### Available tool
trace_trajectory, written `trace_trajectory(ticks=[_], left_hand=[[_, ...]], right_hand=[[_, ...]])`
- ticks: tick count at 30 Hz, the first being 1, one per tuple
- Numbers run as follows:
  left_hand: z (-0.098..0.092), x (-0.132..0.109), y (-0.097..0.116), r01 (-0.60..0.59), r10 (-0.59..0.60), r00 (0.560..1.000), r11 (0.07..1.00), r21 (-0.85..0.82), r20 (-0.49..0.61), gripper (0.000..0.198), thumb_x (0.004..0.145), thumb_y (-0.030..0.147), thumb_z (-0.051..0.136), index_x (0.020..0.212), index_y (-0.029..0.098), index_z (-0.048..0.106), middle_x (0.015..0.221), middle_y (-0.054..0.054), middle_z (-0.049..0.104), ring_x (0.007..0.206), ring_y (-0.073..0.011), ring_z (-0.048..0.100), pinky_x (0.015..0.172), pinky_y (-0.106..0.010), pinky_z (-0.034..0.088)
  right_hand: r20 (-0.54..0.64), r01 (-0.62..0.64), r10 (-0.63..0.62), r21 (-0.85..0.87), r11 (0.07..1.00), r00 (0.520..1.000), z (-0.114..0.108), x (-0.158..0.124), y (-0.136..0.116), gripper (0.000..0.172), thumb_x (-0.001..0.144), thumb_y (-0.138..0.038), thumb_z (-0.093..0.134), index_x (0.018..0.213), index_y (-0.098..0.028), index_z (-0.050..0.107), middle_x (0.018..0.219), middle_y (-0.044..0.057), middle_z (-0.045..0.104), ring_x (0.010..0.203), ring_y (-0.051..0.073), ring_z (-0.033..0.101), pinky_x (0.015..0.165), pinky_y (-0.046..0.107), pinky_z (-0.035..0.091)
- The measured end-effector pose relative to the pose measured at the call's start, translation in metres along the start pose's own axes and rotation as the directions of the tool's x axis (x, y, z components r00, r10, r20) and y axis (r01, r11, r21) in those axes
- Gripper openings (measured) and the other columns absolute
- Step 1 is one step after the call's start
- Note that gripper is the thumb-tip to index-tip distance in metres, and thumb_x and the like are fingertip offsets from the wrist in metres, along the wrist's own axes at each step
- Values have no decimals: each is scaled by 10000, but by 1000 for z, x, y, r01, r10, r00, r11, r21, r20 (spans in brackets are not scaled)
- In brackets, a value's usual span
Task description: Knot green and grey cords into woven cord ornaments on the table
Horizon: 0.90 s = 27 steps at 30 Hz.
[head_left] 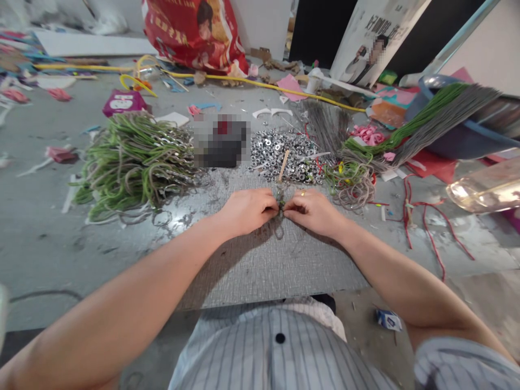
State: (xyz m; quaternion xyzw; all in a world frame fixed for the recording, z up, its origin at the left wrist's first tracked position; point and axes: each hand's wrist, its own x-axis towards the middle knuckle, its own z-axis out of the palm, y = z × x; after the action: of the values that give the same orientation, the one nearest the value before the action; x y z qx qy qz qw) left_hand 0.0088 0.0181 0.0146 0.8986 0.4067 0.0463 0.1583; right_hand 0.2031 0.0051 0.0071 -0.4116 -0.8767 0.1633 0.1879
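My left hand (252,211) and my right hand (311,211) meet near the table's front edge, fingertips pinched on either side of a small green and grey cord piece (280,205). A loop of it hangs down between the hands. Just beyond my fingers lies a spread of small silver metal parts (280,149), with a thin wooden stick (283,165) on it. Left of my left hand is a large heap of green and grey cord loops (134,162). A smaller tangle of green and grey cords (352,181) lies beyond my right hand.
A blue basin (439,141) at the right has long green and grey cords (442,119) across it. Behind stand a red bag (195,32) and a yellow cord (260,81). Red strings (430,211) and a clear cup (485,187) are at the right.
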Motion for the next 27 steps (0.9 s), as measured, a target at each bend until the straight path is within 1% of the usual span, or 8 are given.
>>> trace_trajectory(ticks=[8, 14, 19, 24, 27], left_hand=[[0, 1, 0, 2, -2, 1000, 1000, -29, -10, 213, 847, 238, 477, 859, 221, 689, 883, -3, 671, 813, -164, 614, 651, -260, 415], [1, 0, 0, 8, -9, 1000, 999, -36, -19, 207, 827, 251, 471, 835, 224, 676, 874, -3, 672, 808, -168, 614, 631, -260, 413], [0, -3, 0, -27, 21, 997, 997, -77, -79, 186, 764, 253, 515, 902, 210, 632, 874, -8, 664, 796, -170, 614, 663, -268, 434], [1, -3, 3, -31, 28, 998, 998, -56, -57, 177, 803, 305, 517, 902, 223, 640, 924, -10, 648, 856, -176, 617, 697, -271, 446], [0, -3, 5, 7, -7, 999, 1000, -13, -41, 176, 821, 290, 508, 911, 238, 651, 933, -2, 643, 857, -173, 618, 674, -263, 439]], right_hand=[[-4, -6, 6, -17, 1000, 1000, 6, 1, 0, 88, 792, -185, 602, 713, -171, 639, 654, 1, 612, 633, 120, 517, 671, 267, 339], [-23, 8, -9, -31, 999, 1000, 9, 2, -3, 101, 768, -151, 551, 674, -169, 585, 615, -9, 568, 594, 114, 483, 641, 266, 321], [-22, 18, -19, -30, 999, 1000, 9, 2, -1, 85, 746, -149, 538, 670, -180, 560, 625, -10, 566, 599, 118, 481, 643, 263, 321], [-38, 31, -32, -43, 999, 999, 8, 1, 0, 66, 745, -148, 537, 692, -182, 558, 662, -1, 583, 636, 125, 501, 666, 265, 332], [-39, 44, -45, -30, 999, 998, 7, 0, -1, 73, 755, -161, 537, 685, -180, 548, 652, -4, 570, 630, 120, 499, 671, 266, 339]])
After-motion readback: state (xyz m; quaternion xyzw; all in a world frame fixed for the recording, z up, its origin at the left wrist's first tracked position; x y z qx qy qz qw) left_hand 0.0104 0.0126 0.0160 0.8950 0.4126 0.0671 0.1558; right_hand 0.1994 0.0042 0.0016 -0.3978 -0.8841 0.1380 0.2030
